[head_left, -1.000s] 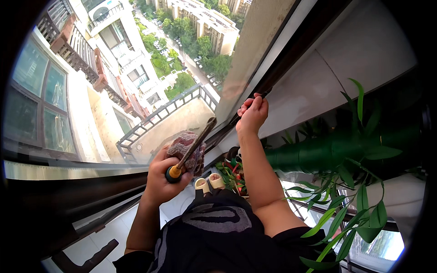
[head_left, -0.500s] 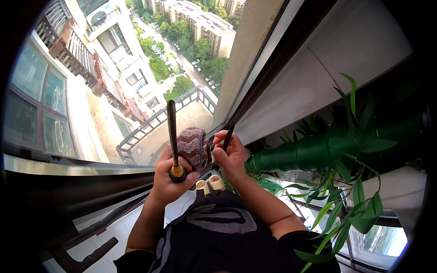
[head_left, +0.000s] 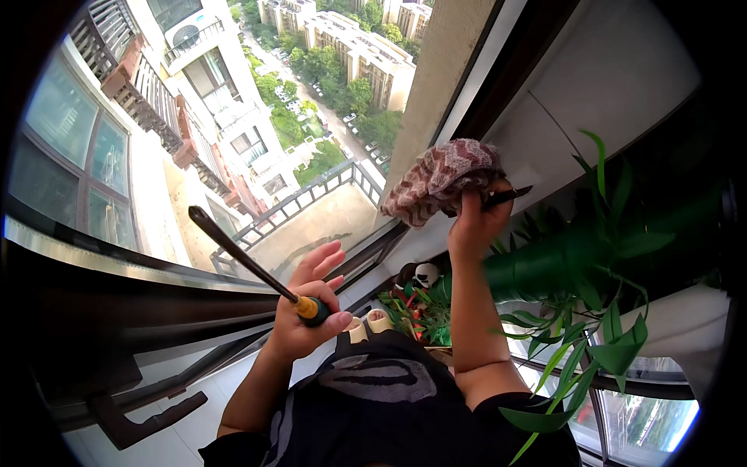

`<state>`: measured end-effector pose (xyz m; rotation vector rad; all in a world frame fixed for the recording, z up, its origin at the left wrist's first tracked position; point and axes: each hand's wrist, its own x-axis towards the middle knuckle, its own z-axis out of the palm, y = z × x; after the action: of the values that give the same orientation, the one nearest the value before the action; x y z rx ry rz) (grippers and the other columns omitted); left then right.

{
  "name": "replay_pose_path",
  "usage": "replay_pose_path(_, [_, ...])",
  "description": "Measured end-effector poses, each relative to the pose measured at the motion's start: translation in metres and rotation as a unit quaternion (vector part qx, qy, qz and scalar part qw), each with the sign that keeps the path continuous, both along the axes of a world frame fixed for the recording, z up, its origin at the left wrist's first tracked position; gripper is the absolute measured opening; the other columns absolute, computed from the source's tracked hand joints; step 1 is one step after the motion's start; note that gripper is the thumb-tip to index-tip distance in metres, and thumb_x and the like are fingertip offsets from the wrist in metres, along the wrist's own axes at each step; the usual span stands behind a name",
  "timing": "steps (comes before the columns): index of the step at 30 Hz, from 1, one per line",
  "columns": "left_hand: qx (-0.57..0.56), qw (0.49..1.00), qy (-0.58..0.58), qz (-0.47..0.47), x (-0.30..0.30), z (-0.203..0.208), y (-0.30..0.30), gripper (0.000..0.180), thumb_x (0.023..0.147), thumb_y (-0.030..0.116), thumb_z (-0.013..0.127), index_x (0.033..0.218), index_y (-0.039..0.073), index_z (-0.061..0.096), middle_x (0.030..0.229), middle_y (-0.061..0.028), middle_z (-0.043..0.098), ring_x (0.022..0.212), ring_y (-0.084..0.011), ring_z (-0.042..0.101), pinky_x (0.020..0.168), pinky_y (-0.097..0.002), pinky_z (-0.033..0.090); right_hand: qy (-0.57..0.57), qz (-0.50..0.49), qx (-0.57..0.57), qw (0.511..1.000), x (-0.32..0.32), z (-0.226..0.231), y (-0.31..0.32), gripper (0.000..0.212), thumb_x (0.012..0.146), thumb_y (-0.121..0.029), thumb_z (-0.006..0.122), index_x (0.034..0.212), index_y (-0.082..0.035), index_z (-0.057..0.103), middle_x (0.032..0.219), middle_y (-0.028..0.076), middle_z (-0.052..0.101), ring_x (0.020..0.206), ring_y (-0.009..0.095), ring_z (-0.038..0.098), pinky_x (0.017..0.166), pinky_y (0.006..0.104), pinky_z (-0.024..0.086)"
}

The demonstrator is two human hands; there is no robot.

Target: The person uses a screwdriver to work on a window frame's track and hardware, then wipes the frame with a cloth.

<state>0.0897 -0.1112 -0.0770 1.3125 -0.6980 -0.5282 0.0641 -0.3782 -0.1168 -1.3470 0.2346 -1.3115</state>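
My left hand (head_left: 299,327) grips a long screwdriver (head_left: 247,253) by its yellow and dark green handle. The steel shaft points up and to the left, toward the window, and some of the fingers are stretched out. Farther right, my raised right hand (head_left: 481,222) is closed on a bunched brown and grey zigzag-patterned cloth (head_left: 451,175). A slim black object (head_left: 510,196) with a pointed end also sticks out of that hand; its kind cannot be made out. The cloth is beside the window frame and the pale wall panel, and I cannot tell whether it touches them.
A dark window frame (head_left: 510,66) runs up the right side of the opening, with a balcony railing (head_left: 303,194) beyond. A green segmented pole (head_left: 545,257) and leafy stems (head_left: 576,381) stand at right. Below left is a dark handle (head_left: 159,420); a panda figure (head_left: 426,274) sits among plants.
The cloth has passed from my left hand to my right, which has moved up and right with the black object. The screwdriver now tilts farther left, and some left fingers have opened.
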Motion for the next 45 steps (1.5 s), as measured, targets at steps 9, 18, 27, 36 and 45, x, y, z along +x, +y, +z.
replay_pose_path(9, [0.011,0.997,0.056,0.045,-0.003,-0.008,0.025,0.015,0.070,0.010,0.067,0.067,0.005,0.054,0.128,-0.0191,0.037,0.108,-0.0286,0.052,0.091,-0.0399,0.043,0.178,-0.226,-0.177,0.941,0.041,-0.050,-0.029,0.054,0.071,-0.018,0.059,0.119,0.001,0.045,0.119,0.021,0.049,0.109,0.035,0.049,0.093,0.0392,0.038])
replay_pose_path(18, [-0.012,0.996,0.083,0.039,-0.001,-0.011,0.015,0.016,0.071,0.011,0.068,0.069,0.004,0.054,0.127,-0.0182,0.037,0.105,-0.0268,0.054,0.090,-0.0398,0.044,0.340,-0.206,-0.213,0.893,0.010,-0.127,-0.032,0.041,0.071,-0.016,0.061,0.109,-0.004,0.053,0.096,0.015,0.061,0.088,0.033,0.059,0.076,0.0381,0.047])
replay_pose_path(27, [0.013,0.996,0.070,0.053,0.003,-0.012,0.012,0.016,0.069,0.011,0.067,0.065,0.005,0.053,0.125,-0.0185,0.038,0.102,-0.0264,0.055,0.089,-0.0390,0.045,0.229,-0.234,-0.174,0.929,0.024,-0.038,-0.025,0.026,0.074,-0.008,0.056,0.099,-0.001,0.057,0.093,0.016,0.062,0.082,0.030,0.062,0.074,0.0353,0.049])
replay_pose_path(36, [0.023,0.999,0.028,0.012,0.006,-0.008,-0.016,0.015,0.071,0.010,0.068,0.068,0.006,0.053,0.124,-0.0166,0.041,0.099,-0.0230,0.057,0.084,-0.0352,0.045,0.246,-0.221,-0.225,0.916,0.019,-0.064,-0.034,0.027,0.071,-0.009,0.057,0.096,-0.002,0.056,0.083,0.016,0.061,0.075,0.032,0.061,0.067,0.0374,0.049])
replay_pose_path(45, [-0.002,0.995,0.096,-0.010,-0.002,-0.005,-0.050,0.014,0.070,0.008,0.067,0.069,0.004,0.053,0.126,-0.0164,0.038,0.110,-0.0272,0.049,0.089,-0.0385,0.045,0.362,-0.106,-0.113,0.919,-0.010,-0.096,-0.032,0.014,0.073,-0.005,0.056,0.087,-0.004,0.058,0.077,0.009,0.062,0.065,0.024,0.060,0.064,0.0316,0.048])
